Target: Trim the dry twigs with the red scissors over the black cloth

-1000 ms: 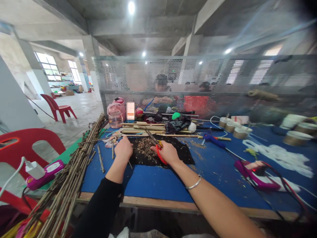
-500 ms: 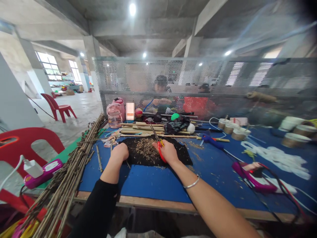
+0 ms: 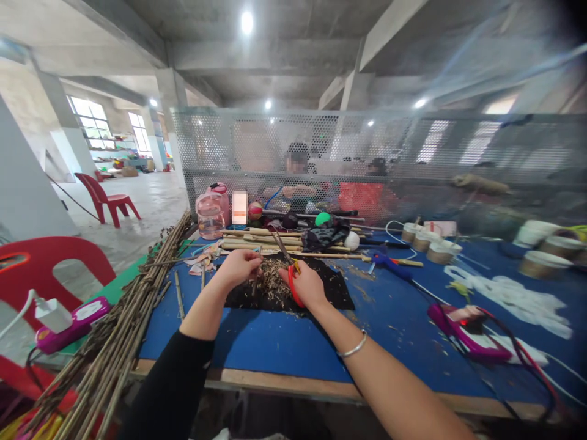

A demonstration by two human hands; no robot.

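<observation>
My right hand (image 3: 306, 285) is closed on red-handled scissors (image 3: 290, 269), whose blades point up and away to the left. My left hand (image 3: 241, 266) is lifted just above the table, fingers pinched on a short thin stick (image 3: 255, 285) that hangs down from them. Both hands hover over a black cloth (image 3: 330, 292) that carries a heap of brown clippings (image 3: 274, 282). The cloth lies on the blue table top (image 3: 284, 342).
A long bundle of dry stalks (image 3: 123, 330) runs along the table's left edge. Bamboo rods (image 3: 257, 239), a pink jug (image 3: 211, 211), tape rolls (image 3: 435, 247) and a purple tool with cables (image 3: 463, 333) lie around. A mesh screen (image 3: 367, 159) stands behind, with people beyond it. Red chairs (image 3: 46, 269) stand left.
My left hand has lifted off the table with a short stick and moved right, toward the scissors. My right hand with the scissors has stayed over the cloth.
</observation>
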